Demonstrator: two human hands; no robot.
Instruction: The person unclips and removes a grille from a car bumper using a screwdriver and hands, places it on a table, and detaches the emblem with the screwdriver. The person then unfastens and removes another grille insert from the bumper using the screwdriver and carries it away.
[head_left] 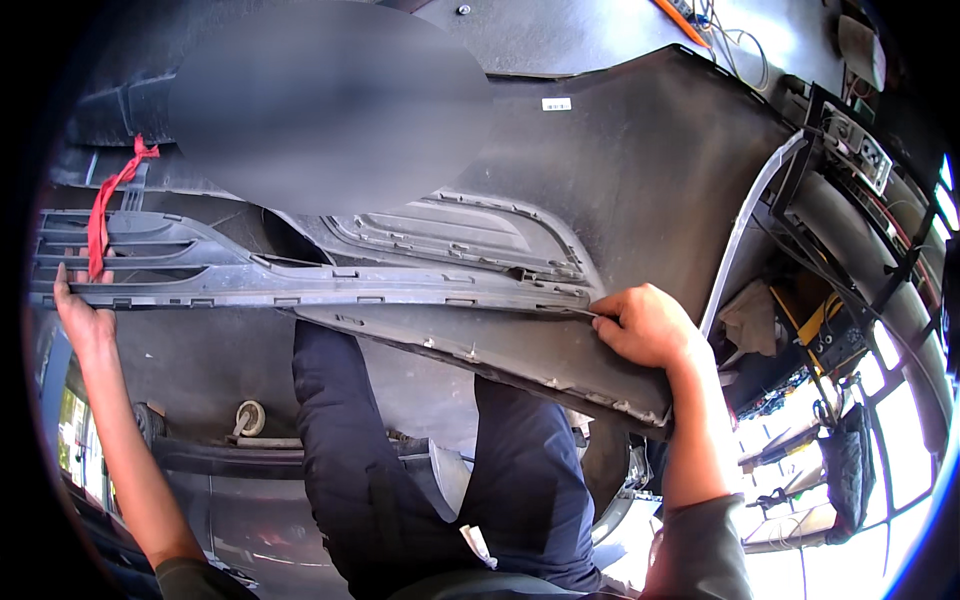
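A long grey plastic car grille (400,286) lies across the view in front of me, slatted at its left and narrowing to a thin tip at the right. My left hand (88,320) is closed around the lower bar of its slatted end, fingers reaching up between the slats. A red cloth strip (98,225) hangs over that end, by my fingertips. My right hand (652,328) pinches the grille's narrow right tip between thumb and bent fingers. Behind and below the grille spreads a large dark bumper cover (640,160), with a ribbed inset panel (450,230) just beyond the bar.
A blurred oval hides the upper middle. My legs (345,430) are below the grille. A caster wheel (250,418) is at the lower left. Cables (735,45) and an orange bar (682,22) lie at the far right, with a black bag (850,475) hanging lower right.
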